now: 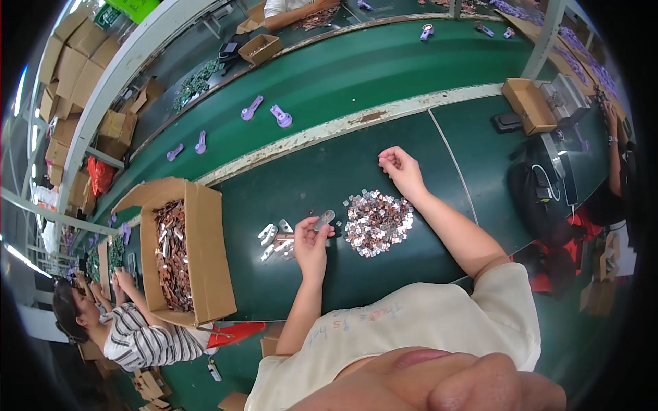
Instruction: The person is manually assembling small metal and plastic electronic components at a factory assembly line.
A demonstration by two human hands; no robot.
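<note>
My left hand (312,248) is closed on a small translucent plastic piece with a rounded end (325,220), holding it between thumb and fingers above the dark green table (349,157). To its right lies a heap of small shiny silver and copper-coloured metal pieces (378,226). My right hand (404,171) is beyond the heap, over the table, with thumb and fingertips pinched together; whatever they hold, if anything, is too small to make out. Several white and copper-coloured elongated parts (269,235) lie loose just left of my left hand.
An open cardboard box (212,253) of copper-coloured strips stands at the left. Beyond a pale rail runs a green conveyor (329,89) carrying purple parts (281,116). At the right are a small cardboard tray (529,106) and a dark bag (524,181). A co-worker in stripes (144,335) sits left.
</note>
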